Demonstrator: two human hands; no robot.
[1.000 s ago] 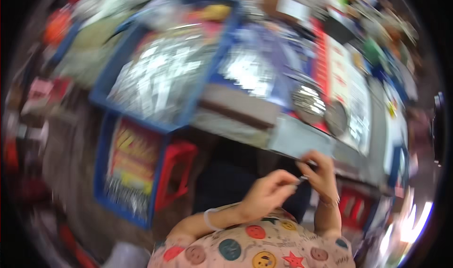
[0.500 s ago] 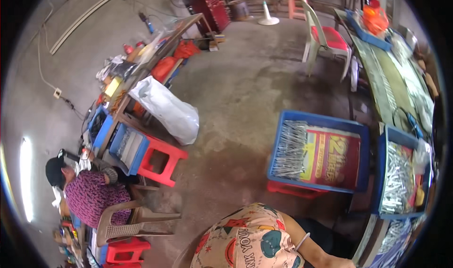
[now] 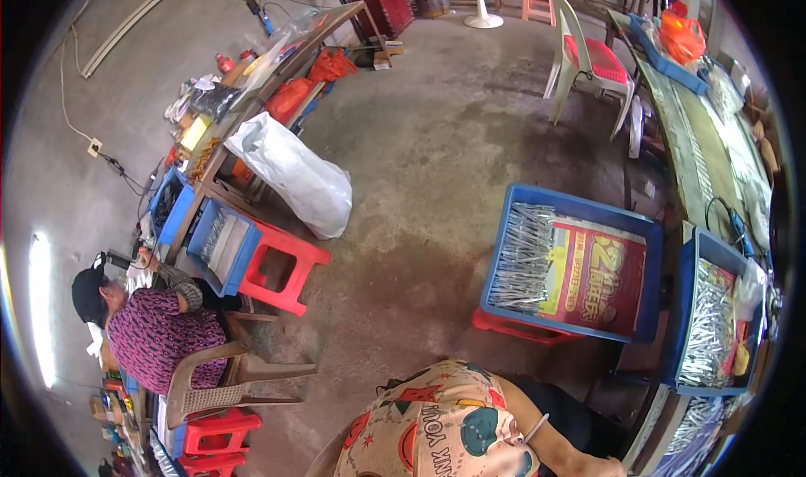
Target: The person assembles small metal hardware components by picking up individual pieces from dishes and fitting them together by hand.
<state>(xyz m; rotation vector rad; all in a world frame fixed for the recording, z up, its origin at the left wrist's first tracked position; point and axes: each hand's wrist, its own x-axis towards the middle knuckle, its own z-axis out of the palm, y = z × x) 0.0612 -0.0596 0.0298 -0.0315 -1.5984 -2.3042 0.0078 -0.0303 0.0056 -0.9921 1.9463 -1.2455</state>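
My right arm (image 3: 550, 443), with a pale band around it, reaches from my patterned shirt (image 3: 437, 427) toward the lower right. My right hand (image 3: 603, 467) is cut off by the lower edge, so its fingers and anything in them are hidden. Nearest above it is a large blue tray (image 3: 512, 309) with many slim silvery metal pieces (image 3: 525, 259) and a red and yellow printed sheet (image 3: 600, 267). Further right, a second blue tray (image 3: 684, 309) holds more metal pieces (image 3: 707, 334) and a clear plastic bag (image 3: 749, 288). My left hand is out of view.
A red stool (image 3: 525, 330) supports the large tray. At the left, a co-worker (image 3: 164, 334) sits on a brown chair (image 3: 201, 385) by a bench with blue bins (image 3: 222, 246). A white sack (image 3: 294, 175) leans there. A pale chair (image 3: 579, 57) stands by the right-hand bench (image 3: 705, 149).
The whole view has shifted slightly, with the far-left things sitting higher and the large tray a little further right. My right arm stays in nearly the same place at the lower edge.
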